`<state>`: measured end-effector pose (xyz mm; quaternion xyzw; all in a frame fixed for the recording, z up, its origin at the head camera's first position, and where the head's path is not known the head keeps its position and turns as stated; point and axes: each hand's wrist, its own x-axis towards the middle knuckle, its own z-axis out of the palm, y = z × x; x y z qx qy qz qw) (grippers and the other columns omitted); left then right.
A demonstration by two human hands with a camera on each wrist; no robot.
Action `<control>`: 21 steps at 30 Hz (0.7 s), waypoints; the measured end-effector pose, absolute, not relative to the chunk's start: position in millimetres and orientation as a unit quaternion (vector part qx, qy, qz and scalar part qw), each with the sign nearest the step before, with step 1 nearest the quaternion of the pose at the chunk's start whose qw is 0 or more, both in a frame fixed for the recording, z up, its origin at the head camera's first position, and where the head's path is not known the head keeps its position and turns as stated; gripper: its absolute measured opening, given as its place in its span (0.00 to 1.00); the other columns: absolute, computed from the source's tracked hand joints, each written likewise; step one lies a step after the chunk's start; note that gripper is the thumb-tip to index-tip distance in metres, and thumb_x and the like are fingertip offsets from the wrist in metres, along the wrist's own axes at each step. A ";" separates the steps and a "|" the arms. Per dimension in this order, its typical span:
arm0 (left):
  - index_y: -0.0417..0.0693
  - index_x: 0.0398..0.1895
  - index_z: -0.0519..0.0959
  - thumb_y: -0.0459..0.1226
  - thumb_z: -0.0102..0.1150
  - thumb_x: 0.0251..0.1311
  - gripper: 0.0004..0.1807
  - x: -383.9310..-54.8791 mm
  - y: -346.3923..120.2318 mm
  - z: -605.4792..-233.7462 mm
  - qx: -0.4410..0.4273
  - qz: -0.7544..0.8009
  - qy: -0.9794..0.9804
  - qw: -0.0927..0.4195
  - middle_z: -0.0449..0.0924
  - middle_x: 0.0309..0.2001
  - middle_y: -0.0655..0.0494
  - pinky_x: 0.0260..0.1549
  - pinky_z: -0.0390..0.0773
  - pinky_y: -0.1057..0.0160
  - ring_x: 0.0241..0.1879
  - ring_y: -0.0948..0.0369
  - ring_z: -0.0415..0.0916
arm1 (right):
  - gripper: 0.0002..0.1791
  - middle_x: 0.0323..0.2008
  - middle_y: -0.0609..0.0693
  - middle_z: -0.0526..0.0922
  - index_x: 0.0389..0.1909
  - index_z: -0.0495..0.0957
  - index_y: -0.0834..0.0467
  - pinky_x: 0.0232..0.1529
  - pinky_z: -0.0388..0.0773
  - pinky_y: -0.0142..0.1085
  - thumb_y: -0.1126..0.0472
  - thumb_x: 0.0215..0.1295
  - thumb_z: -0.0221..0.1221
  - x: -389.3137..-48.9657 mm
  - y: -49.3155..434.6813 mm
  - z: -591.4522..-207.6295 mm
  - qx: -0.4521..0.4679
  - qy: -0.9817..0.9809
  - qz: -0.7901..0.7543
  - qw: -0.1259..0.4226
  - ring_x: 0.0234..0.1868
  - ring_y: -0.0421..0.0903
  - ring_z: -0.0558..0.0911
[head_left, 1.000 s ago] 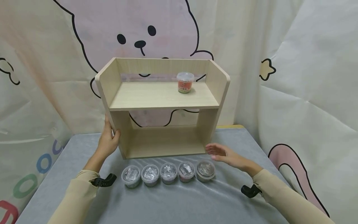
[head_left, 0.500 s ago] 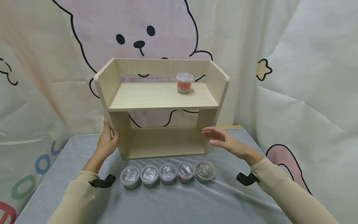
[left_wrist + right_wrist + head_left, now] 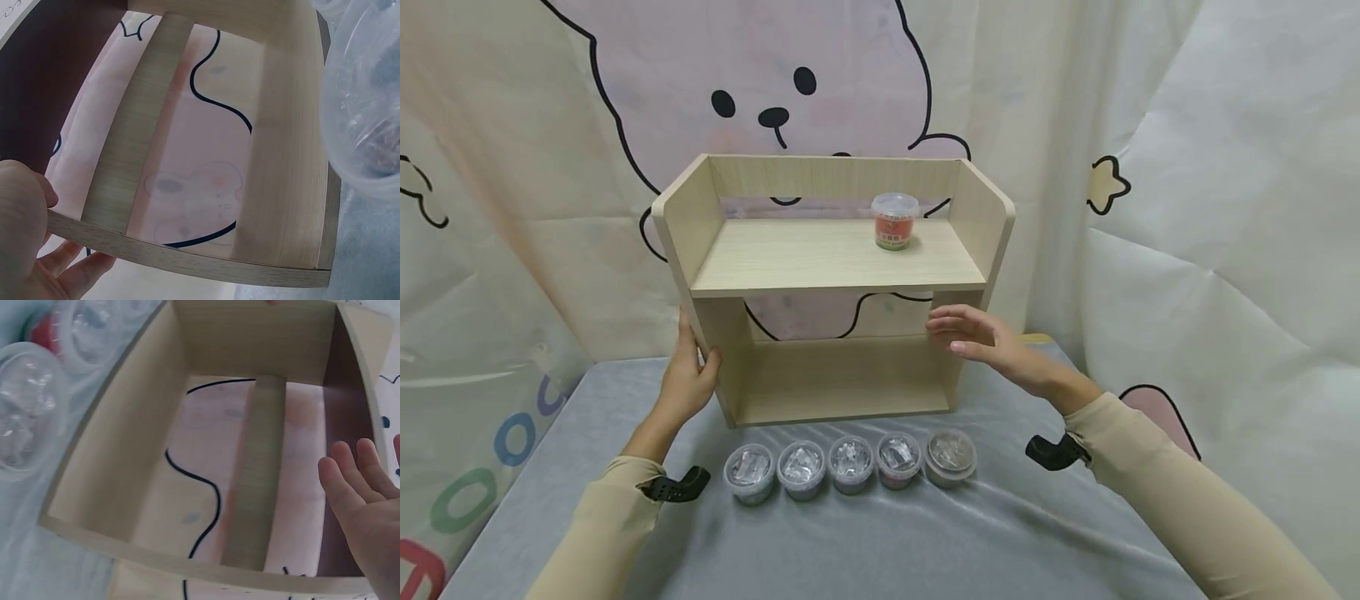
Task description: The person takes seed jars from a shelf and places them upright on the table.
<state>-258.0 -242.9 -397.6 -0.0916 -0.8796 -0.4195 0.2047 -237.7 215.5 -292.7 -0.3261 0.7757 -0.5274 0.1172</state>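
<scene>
A two-tier pale wooden shelf [image 3: 820, 262] stands on the table in the head view. My left hand [image 3: 688, 379] grips its left side panel, thumb on the near side and fingers around the outside; the left wrist view shows this hand [image 3: 28, 231] at the panel's edge. Before the right side panel, my right hand [image 3: 992, 346] hovers with fingers extended, holding nothing. In the right wrist view its fingers [image 3: 344, 481] spread near the upper board. One clear-lidded plastic tub [image 3: 894, 230] with an orange-red label sits on the upper tier, right of centre.
Several lidded plastic tubs stand in a row before the shelf, from the leftmost tub [image 3: 749, 473] to a wider tub [image 3: 951, 457] at the right. A grey cloth covers the table [image 3: 850, 550]. Printed curtains [image 3: 1060, 150] hang behind and at both sides.
My right hand has risen from beside the shelf's lower right corner to just below the upper tier, moving slightly left. My left hand keeps its grip; shelf and tubs stay in place.
</scene>
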 end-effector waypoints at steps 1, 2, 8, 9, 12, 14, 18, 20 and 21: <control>0.57 0.82 0.24 0.30 0.44 0.71 0.49 -258.5 -243.0 -397.8 -0.092 -0.420 -0.880 0.205 0.43 0.80 0.31 0.54 0.71 0.25 0.73 0.28 0.54 | 0.29 0.66 0.48 0.75 0.73 0.60 0.66 0.64 0.74 0.30 0.62 0.74 0.50 -238.2 214.4 -289.2 -0.327 0.773 -0.531 0.116 0.65 0.38 0.77; 0.57 0.82 0.24 0.30 0.44 0.71 0.49 -259.0 -243.1 -397.9 -0.092 -0.419 -0.880 0.205 0.43 0.80 0.31 0.54 0.71 0.25 0.73 0.28 0.54 | 0.29 0.66 0.48 0.75 0.73 0.60 0.66 0.64 0.74 0.31 0.63 0.74 0.50 -238.7 213.3 -285.5 -0.326 0.772 -0.533 0.116 0.65 0.38 0.77; 0.59 0.82 0.24 0.31 0.44 0.71 0.49 -260.6 -243.9 -400.2 -0.094 -0.414 -0.881 0.206 0.44 0.79 0.30 0.52 0.71 0.25 0.72 0.27 0.56 | 0.29 0.67 0.52 0.73 0.73 0.60 0.64 0.64 0.74 0.30 0.63 0.74 0.51 -241.6 206.3 -265.6 -0.318 0.780 -0.528 0.106 0.68 0.45 0.75; 0.59 0.82 0.24 0.30 0.44 0.71 0.49 -260.7 -243.9 -400.6 -0.095 -0.413 -0.881 0.209 0.45 0.79 0.30 0.52 0.71 0.24 0.71 0.27 0.56 | 0.29 0.68 0.53 0.73 0.73 0.60 0.64 0.64 0.74 0.30 0.63 0.74 0.51 -242.4 205.1 -262.9 -0.317 0.781 -0.527 0.103 0.68 0.47 0.74; 0.60 0.82 0.25 0.29 0.44 0.70 0.49 -261.3 -244.2 -401.7 -0.099 -0.411 -0.881 0.214 0.46 0.79 0.30 0.54 0.68 0.24 0.71 0.26 0.56 | 0.30 0.67 0.55 0.73 0.73 0.59 0.63 0.64 0.74 0.29 0.64 0.73 0.52 -245.5 202.6 -256.3 -0.309 0.782 -0.533 0.091 0.69 0.48 0.74; 0.60 0.82 0.26 0.29 0.45 0.70 0.49 -261.6 -244.1 -401.9 -0.103 -0.411 -0.879 0.218 0.47 0.78 0.30 0.56 0.67 0.24 0.71 0.26 0.56 | 0.30 0.68 0.59 0.72 0.74 0.59 0.62 0.64 0.74 0.28 0.64 0.73 0.52 -248.1 201.3 -252.2 -0.303 0.779 -0.542 0.087 0.69 0.50 0.73; 0.59 0.82 0.26 0.29 0.45 0.69 0.50 -261.6 -244.3 -401.8 -0.105 -0.411 -0.878 0.221 0.47 0.78 0.30 0.56 0.66 0.24 0.71 0.26 0.57 | 0.32 0.72 0.64 0.66 0.75 0.57 0.62 0.65 0.73 0.27 0.63 0.73 0.51 -253.3 198.3 -244.2 -0.297 0.777 -0.549 0.080 0.72 0.56 0.70; 0.59 0.82 0.25 0.29 0.45 0.70 0.49 -261.1 -244.5 -401.6 -0.104 -0.409 -0.879 0.221 0.47 0.78 0.30 0.55 0.66 0.23 0.70 0.26 0.57 | 0.32 0.73 0.64 0.64 0.76 0.56 0.62 0.65 0.72 0.26 0.63 0.73 0.51 -256.3 196.9 -240.8 -0.293 0.777 -0.551 0.078 0.74 0.59 0.68; 0.59 0.82 0.25 0.30 0.45 0.70 0.49 -260.8 -244.7 -401.5 -0.104 -0.408 -0.880 0.220 0.46 0.78 0.30 0.55 0.66 0.23 0.70 0.26 0.57 | 0.32 0.74 0.64 0.64 0.76 0.56 0.63 0.66 0.72 0.27 0.63 0.73 0.51 -257.4 196.1 -238.8 -0.290 0.777 -0.553 0.076 0.74 0.59 0.67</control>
